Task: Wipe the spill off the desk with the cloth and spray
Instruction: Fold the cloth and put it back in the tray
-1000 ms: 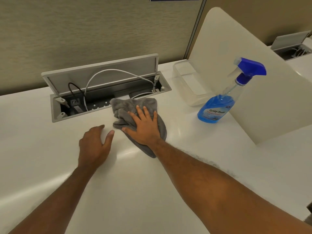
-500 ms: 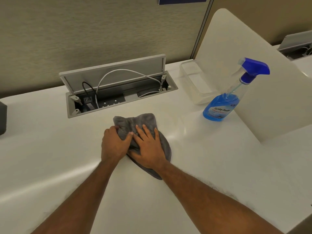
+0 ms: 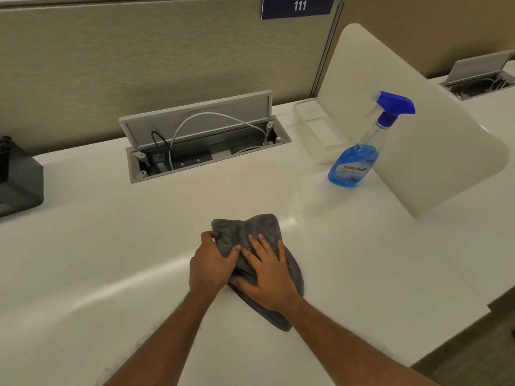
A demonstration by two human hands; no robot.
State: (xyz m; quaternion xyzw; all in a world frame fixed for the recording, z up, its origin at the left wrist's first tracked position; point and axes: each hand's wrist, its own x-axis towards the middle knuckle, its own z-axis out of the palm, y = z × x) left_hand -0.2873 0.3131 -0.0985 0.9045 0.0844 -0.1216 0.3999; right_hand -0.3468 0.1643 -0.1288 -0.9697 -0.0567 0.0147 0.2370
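A grey cloth [image 3: 252, 228] lies bunched on the white desk [image 3: 111, 246], near its middle. My right hand [image 3: 269, 277] presses flat on the cloth with fingers spread. My left hand [image 3: 210, 264] grips the cloth's left edge, thumb over the fabric. A spray bottle [image 3: 359, 151] with blue liquid and a blue trigger head stands upright at the back right, apart from both hands. I see no visible spill on the desk.
An open cable box [image 3: 200, 146] with its lid up and cords inside sits behind the cloth. A clear plastic tray [image 3: 315, 129] and a white divider panel [image 3: 434, 140] stand at the right. A dark grey device [image 3: 19, 182] sits at the far left.
My right hand dragged the cloth toward me, away from the cable box. My left hand came off the bare desk and took hold of the cloth's left edge.
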